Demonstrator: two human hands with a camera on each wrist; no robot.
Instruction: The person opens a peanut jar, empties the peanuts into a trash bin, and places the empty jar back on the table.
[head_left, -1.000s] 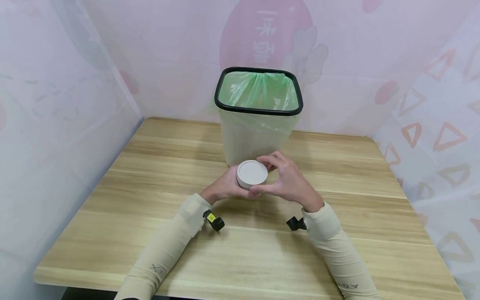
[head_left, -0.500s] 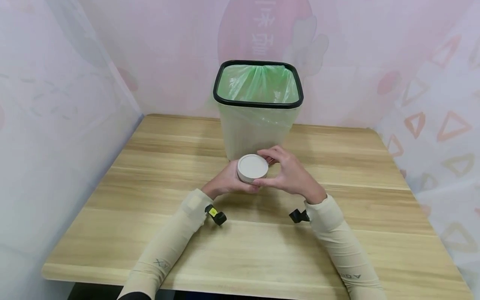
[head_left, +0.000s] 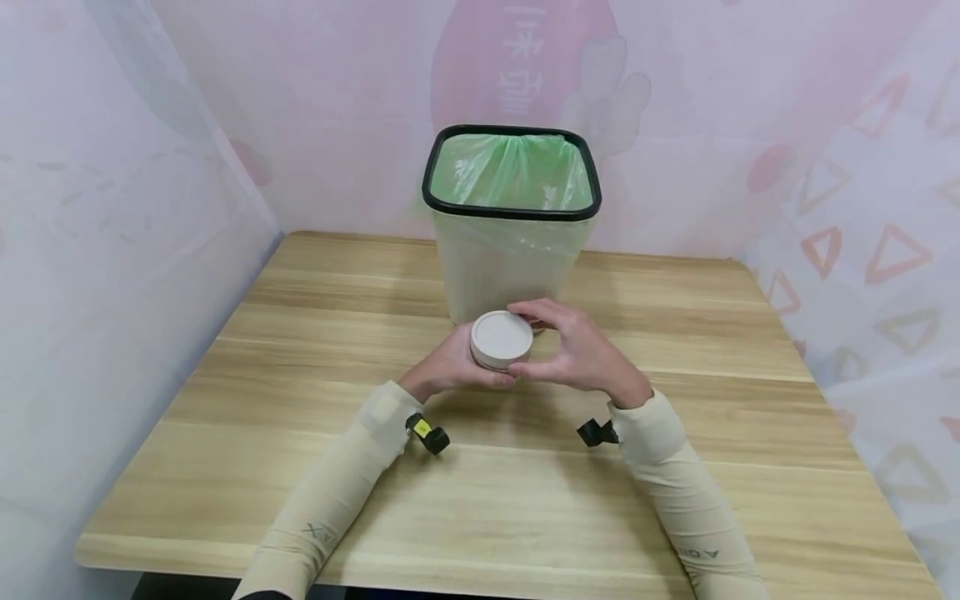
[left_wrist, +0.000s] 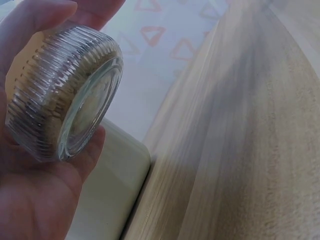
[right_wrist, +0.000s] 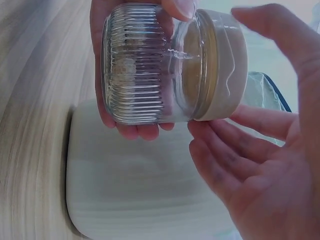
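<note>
A ribbed clear glass jar (right_wrist: 135, 82) with a cream lid (head_left: 502, 335) is held above the table in front of the bin. My left hand (head_left: 453, 362) grips the jar's glass body from the left, its fingers wrapped behind it. In the left wrist view the jar's glass base (left_wrist: 92, 107) faces the camera, tilted. A few pale lumps show through the glass in the right wrist view. My right hand (head_left: 585, 354) has thumb and fingers curved around the lid, fingertips right at its edge, with a gap between palm and lid.
A cream waste bin (head_left: 502, 267) with a black rim and a green plastic liner (head_left: 517, 171) stands just beyond the hands. It rests on a wood-grain table (head_left: 300, 467). Printed cloth walls (head_left: 847, 250) enclose the table's back and sides.
The head view has shifted slightly. Right-hand fingertips have moved a little around the lid's edge, while the left hand keeps holding the jar in about the same place.
</note>
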